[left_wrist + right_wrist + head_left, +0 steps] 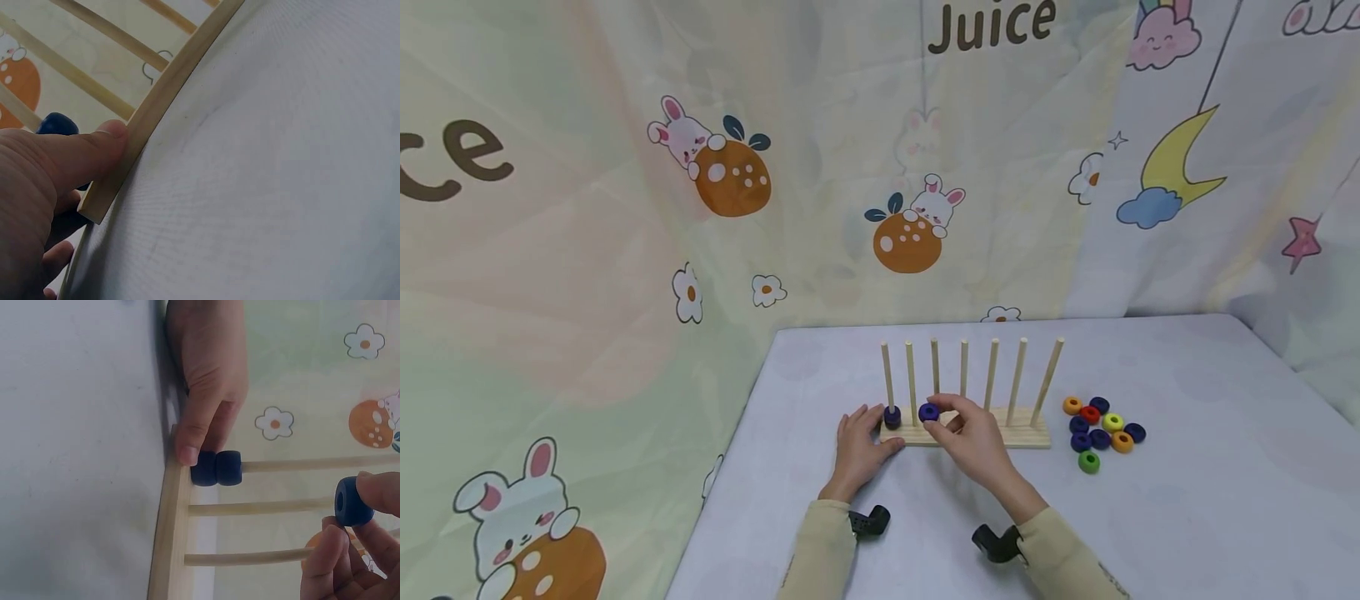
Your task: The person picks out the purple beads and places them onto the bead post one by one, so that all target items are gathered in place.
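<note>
A wooden peg stand (1030, 433) with a row of upright pegs stands on the table. My left hand (857, 452) grips the left end of its base, the thumb (94, 150) on the front edge. Two dark blue beads (216, 468) are stacked on the leftmost peg, down against the base. My right hand (976, 440) pinches another blue bead (928, 412) between thumb and fingertips. This bead is held in front of the pegs, off them, its hole (340, 501) showing in the right wrist view.
To the right of the stand lies a loose group of beads (1101, 438) in dark blue, orange, red, yellow and green. The white table (1210, 500) reaches back to a patterned cloth backdrop (820, 167). Black wrist devices (997, 544) sit at both cuffs.
</note>
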Tool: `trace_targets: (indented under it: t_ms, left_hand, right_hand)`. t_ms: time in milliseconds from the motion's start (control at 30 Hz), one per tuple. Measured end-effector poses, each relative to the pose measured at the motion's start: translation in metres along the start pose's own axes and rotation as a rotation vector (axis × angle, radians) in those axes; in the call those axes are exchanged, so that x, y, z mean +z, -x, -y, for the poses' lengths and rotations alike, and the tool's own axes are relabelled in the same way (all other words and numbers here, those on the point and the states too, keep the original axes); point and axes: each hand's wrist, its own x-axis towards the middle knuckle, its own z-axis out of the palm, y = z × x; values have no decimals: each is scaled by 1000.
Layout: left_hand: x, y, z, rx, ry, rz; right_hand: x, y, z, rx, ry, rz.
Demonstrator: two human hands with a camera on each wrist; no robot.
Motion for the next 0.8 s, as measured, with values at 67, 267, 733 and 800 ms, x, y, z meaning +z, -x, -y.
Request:
trace_targets:
  t_ms: [67,267,733,800]
  left_hand:
    - [0,0,-1,-2,2,2]
    - [-2,0,-2,-1,12,2]
    - [-2,1,-1,7,20,2]
    - [-2,1,-1,5,26,3]
  right_hand:
    - [0,-1,2,-5,-7,-5]
    - [1,-6,6,-22,-4,-9]
    - [-3,-18,22,-79,3,8]
    - [-3,-20,23,-90,12,5]
